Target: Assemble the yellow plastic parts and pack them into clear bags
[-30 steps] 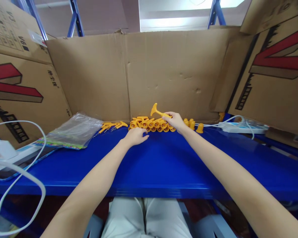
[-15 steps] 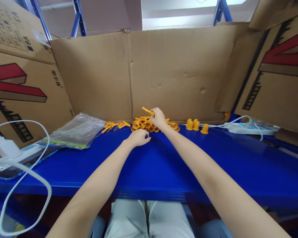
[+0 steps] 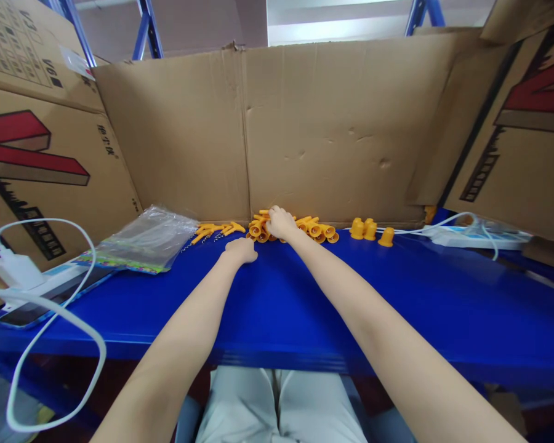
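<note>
A heap of yellow corkscrews with T-shaped handles and bell-shaped bases (image 3: 321, 230) lies in the middle, against the cardboard. Over its left half is my right hand (image 3: 282, 224), fingers closed on a yellow corkscrew that is mostly hidden by the hand and the heap. My left hand (image 3: 240, 251) rests low over the table just in front of the heap's left end, its fingers curled; whether anything is in them is hidden. Left of it lie several yellow T-handles with metal spirals (image 3: 206, 231). Several loose yellow bell-shaped bases (image 3: 386, 237) stand to the right.
A clear plastic bag (image 3: 152, 237) lies on the blue table (image 3: 277, 307) at left. Beside it are a white charger (image 3: 17, 271) with a looping cable and a phone (image 3: 25, 315). Cardboard (image 3: 332, 129) walls the back and sides. A white power strip (image 3: 477, 238) sits at right.
My right hand has lowered the yellow corkscrew, held above the heap before, down to the heap and slightly left. My left hand has moved left, away from the heap's front.
</note>
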Available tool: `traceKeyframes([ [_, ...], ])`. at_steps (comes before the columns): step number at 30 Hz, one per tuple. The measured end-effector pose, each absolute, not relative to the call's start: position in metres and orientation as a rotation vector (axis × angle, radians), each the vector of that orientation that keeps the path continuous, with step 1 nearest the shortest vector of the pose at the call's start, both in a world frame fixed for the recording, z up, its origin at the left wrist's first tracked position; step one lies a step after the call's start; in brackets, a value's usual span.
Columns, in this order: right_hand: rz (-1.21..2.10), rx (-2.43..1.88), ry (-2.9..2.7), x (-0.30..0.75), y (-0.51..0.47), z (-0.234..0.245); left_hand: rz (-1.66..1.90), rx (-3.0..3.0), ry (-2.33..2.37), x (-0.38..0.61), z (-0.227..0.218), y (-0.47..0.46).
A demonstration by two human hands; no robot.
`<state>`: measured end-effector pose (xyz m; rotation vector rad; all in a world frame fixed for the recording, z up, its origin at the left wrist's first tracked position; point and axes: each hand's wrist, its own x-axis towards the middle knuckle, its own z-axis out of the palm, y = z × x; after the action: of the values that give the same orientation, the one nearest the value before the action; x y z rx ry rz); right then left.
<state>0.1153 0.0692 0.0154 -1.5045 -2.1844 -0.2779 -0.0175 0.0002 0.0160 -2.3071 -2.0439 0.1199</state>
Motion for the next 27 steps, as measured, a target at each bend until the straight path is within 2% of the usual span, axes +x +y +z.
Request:
traceKeyframes([
  [9, -0.099, -1.252, -2.247, 0.108, 0.084, 0.011, 0.119, -2.322, -2.043, -0.016, 0.014, 0.001],
  [18, -0.137, -1.354, -2.404, 0.106, 0.075, 0.011, 0.149, -2.343, -2.015, -0.016, 0.014, 0.001],
  [21, -0.173, -1.312, -2.333, 0.129, 0.072, 0.022, 0.145, -2.350, -2.015, -0.015, 0.014, 0.001],
  [27, -0.455, -1.384, -1.999, 0.231, 0.066, 0.035, 0.152, -2.319, -2.017, -0.014, 0.012, 0.003],
])
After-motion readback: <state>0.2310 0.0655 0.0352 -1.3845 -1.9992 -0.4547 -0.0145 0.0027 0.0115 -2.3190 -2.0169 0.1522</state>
